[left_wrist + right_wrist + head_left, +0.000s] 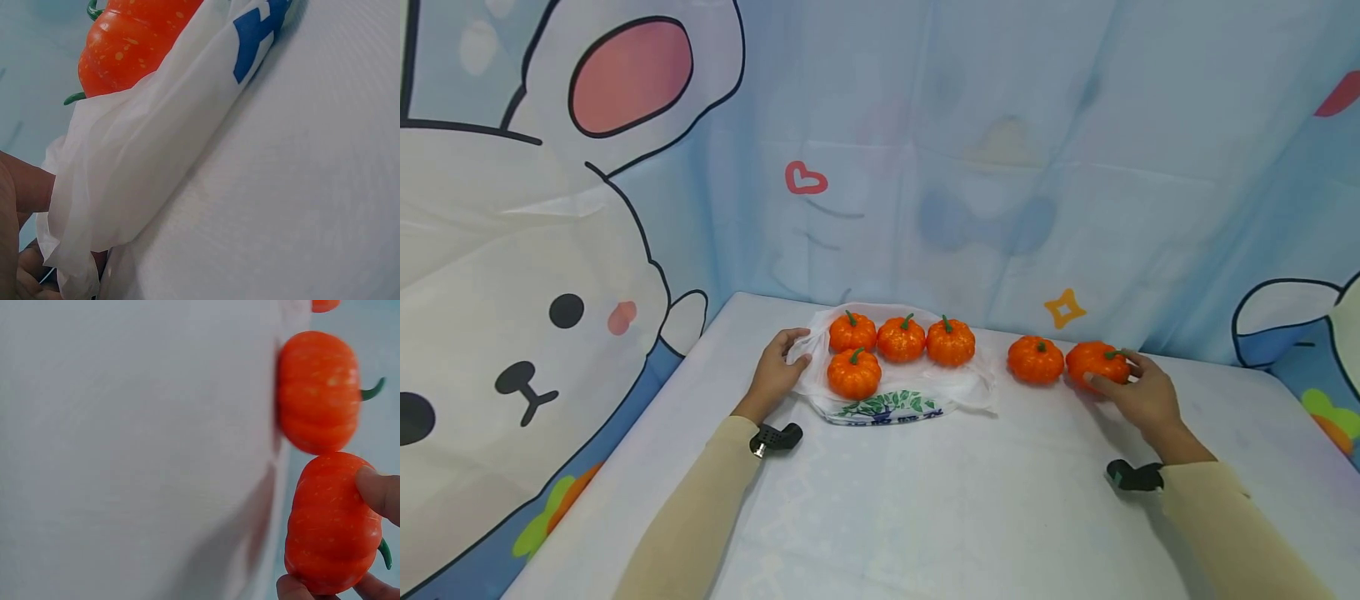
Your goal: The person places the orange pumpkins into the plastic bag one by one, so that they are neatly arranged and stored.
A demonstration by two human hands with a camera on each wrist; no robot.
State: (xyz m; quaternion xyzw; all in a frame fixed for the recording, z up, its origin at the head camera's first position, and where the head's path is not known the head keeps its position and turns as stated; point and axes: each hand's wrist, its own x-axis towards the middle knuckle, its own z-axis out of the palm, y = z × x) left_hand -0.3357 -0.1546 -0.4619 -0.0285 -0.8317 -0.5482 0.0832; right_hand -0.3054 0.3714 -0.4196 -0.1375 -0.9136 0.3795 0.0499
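My left hand pinches the left edge of a white plastic bag with a green and blue print. Crumpled film of the bag runs between thumb and fingers in the left wrist view. Several small orange pumpkins with green stems, one of them the front pumpkin, sit on the bag. To its right, my right hand grips another pumpkin, thumb on one side and fingers on the other. A shadow falls beside it on the table. Just left of it rests a further pumpkin.
The table has a white cover. Behind it hangs a light blue curtain with cartoon prints, and a large printed bear fills the left side. Each wrist wears a black camera band, the left band lying near the bag.
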